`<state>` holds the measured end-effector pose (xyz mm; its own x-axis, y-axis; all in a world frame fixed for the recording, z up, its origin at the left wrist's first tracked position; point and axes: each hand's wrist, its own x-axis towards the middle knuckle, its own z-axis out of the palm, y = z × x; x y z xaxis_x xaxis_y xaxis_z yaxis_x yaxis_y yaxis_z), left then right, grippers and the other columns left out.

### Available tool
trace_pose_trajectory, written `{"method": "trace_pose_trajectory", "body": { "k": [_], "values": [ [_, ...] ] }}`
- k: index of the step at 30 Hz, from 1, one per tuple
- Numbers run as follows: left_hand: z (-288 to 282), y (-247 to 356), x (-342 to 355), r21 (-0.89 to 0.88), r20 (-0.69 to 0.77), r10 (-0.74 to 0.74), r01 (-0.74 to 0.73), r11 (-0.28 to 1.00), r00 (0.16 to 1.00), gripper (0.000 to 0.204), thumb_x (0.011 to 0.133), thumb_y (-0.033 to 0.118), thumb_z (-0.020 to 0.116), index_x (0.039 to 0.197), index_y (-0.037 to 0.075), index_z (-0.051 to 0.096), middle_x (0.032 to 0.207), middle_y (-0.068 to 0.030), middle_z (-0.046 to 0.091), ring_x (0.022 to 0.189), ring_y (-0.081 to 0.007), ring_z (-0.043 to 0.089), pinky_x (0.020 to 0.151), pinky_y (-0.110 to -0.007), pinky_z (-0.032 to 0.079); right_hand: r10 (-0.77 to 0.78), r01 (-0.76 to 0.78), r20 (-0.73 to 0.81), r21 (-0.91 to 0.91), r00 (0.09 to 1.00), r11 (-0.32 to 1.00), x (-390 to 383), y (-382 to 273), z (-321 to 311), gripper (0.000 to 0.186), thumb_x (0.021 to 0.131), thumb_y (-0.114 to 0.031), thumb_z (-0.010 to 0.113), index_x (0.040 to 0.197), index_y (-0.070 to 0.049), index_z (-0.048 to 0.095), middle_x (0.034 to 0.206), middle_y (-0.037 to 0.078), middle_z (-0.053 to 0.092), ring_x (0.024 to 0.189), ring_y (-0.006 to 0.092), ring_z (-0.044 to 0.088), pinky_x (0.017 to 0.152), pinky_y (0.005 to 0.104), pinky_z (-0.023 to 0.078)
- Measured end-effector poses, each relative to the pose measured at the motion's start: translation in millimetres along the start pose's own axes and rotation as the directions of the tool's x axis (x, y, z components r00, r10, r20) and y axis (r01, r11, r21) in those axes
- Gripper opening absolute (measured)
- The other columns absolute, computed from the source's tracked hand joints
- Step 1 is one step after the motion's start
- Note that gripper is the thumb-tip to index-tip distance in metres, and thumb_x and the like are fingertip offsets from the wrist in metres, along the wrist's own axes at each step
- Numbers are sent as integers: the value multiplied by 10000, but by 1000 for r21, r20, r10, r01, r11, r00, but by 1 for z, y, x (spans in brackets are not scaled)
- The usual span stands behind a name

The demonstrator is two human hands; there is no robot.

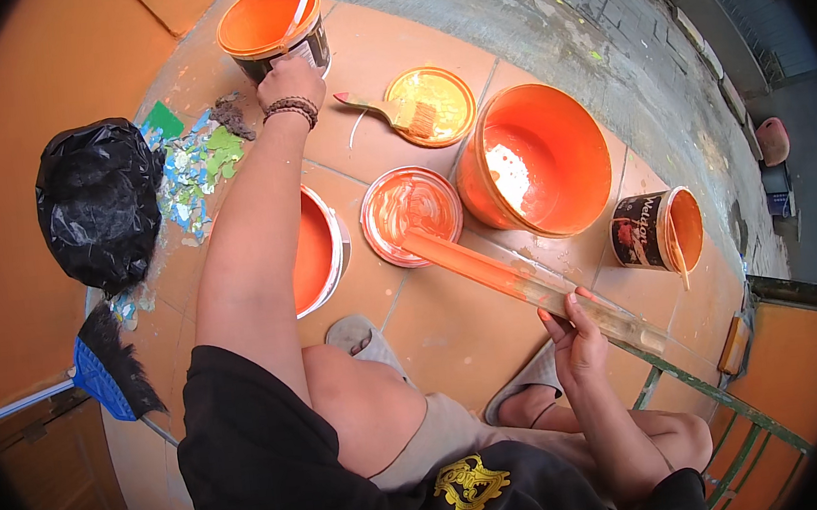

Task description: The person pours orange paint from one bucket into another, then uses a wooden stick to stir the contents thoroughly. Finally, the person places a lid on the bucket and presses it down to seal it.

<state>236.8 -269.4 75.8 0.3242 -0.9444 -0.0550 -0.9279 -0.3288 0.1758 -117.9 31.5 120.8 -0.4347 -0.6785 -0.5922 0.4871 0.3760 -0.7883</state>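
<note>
My left hand (291, 81) reaches forward to a dark-labelled paint bucket (257, 20) with orange paint inside. Its fingers are closed at the bucket's near side, beside the white handle (300, 10), with the fingertips hidden. My right hand (579, 342) grips a long flat wooden stick (487, 267) between thumb and fingers. Orange paint coats the stick's far half, and its tip rests on a paint-smeared round lid (394, 198). Under my left forearm, an open tub of orange paint (313, 254) is partly hidden.
A large orange bucket (578, 133) holds some paint. A brush (386, 111) lies across a yellow-orange lid (447, 82). At right stands a small paint can (645, 231) with a stick. Left are a black plastic bag (98, 204), paint flakes (188, 182) and a broom (108, 369); a green metal frame (722, 398) is lower right.
</note>
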Motion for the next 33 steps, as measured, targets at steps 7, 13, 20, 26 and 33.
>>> {"method": "trace_pose_trajectory", "body": {
  "k": [7,13,20,26,33],
  "values": [
    [45,65,-17,29,387,228,-258,966,894,310,839,237,570,1028,13,673,1036,-197,666,976,-307,656,848,-397,516,298,-250,-6,529,955,811,29,91,-29,208,904,-140,618,1072,-57,528,1084,95,586,1025,233,604,871,330,556],
    [99,66,-25,90,761,261,-495,864,593,377,760,60,529,1111,2,655,1165,-205,625,1077,-298,622,909,-388,489,335,-284,62,685,940,671,52,133,-37,218,903,-149,622,1025,27,579,1044,133,631,1000,243,627,877,324,569],
    [124,68,-45,16,797,393,-667,745,458,296,768,117,531,987,0,693,1031,-218,661,983,-337,645,859,-390,512,324,-267,52,696,945,667,47,141,-45,240,914,-168,607,1031,39,575,1050,152,630,981,253,635,852,315,579],
    [134,68,-47,-2,776,321,-506,862,543,275,752,93,542,956,-14,692,1002,-233,660,958,-339,652,835,-387,515,286,-195,-25,674,958,712,61,134,-49,229,905,-151,619,1030,35,571,1052,157,630,975,259,636,852,318,580],
    [126,69,-48,-43,809,330,-511,859,487,244,761,117,569,915,-17,702,942,-238,669,920,-332,666,809,-385,521,284,-139,-155,598,946,789,50,113,-70,227,888,-122,635,1064,-27,528,1093,93,595,1021,256,609,838,319,570]
  ]
}}
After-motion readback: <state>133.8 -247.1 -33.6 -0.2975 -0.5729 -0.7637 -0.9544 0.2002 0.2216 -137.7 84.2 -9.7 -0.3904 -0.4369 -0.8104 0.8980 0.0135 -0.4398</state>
